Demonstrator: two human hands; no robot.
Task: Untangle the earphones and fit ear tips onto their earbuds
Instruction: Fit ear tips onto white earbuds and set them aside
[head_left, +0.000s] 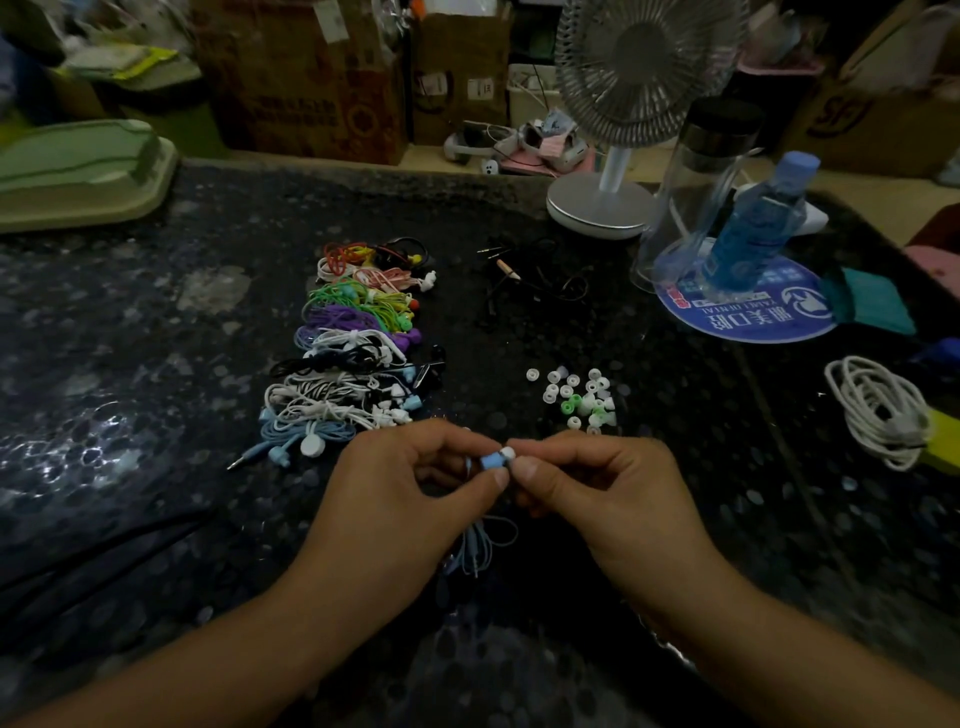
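Both hands work close to me: left hand (415, 483) pinches a blue earbud (491, 461), right hand (587, 483) pinches a white ear tip (509, 453) onto it, with many tangled earphones (353, 358) left.

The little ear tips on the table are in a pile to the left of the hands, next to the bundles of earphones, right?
Not quite. The head view shows the loose ear tips lying to the right of the earphone bundles, just beyond the right hand, not the left.

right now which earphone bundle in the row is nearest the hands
The light blue bundle at the near end of the row, just beyond the left hand; the white, black, purple, green and red ones lie farther back.
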